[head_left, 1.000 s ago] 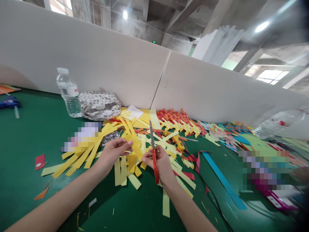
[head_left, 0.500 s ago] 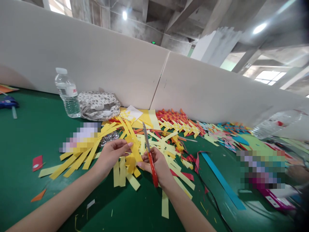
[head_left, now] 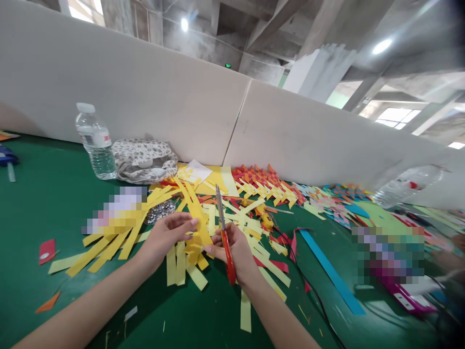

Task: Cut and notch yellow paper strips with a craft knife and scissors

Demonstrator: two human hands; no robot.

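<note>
My right hand (head_left: 231, 249) is wrapped round the red-handled scissors (head_left: 225, 242), whose closed-looking blades point away from me. Its thumb and finger also pinch the lower end of a yellow paper strip (head_left: 199, 213). At that strip's left edge, my left hand (head_left: 173, 235) is closed, with thumb and fingertips on the paper. Beneath both hands lies a loose heap of pale yellow strips (head_left: 180, 264). More deep yellow strips (head_left: 105, 249) fan out to the left of my left hand.
A water bottle (head_left: 96, 145) and a patterned cloth bag (head_left: 143, 160) stand by the partition (head_left: 163, 97). Woven paper pieces (head_left: 269, 182) lie behind the heap. To the right are a blue strip (head_left: 330, 271), a black cable (head_left: 319, 303) and another person's blurred hand (head_left: 448, 252).
The whole view has shifted slightly, so things on the table sit a little further left. Both hands keep nearly the same pose around the yellow strip.
</note>
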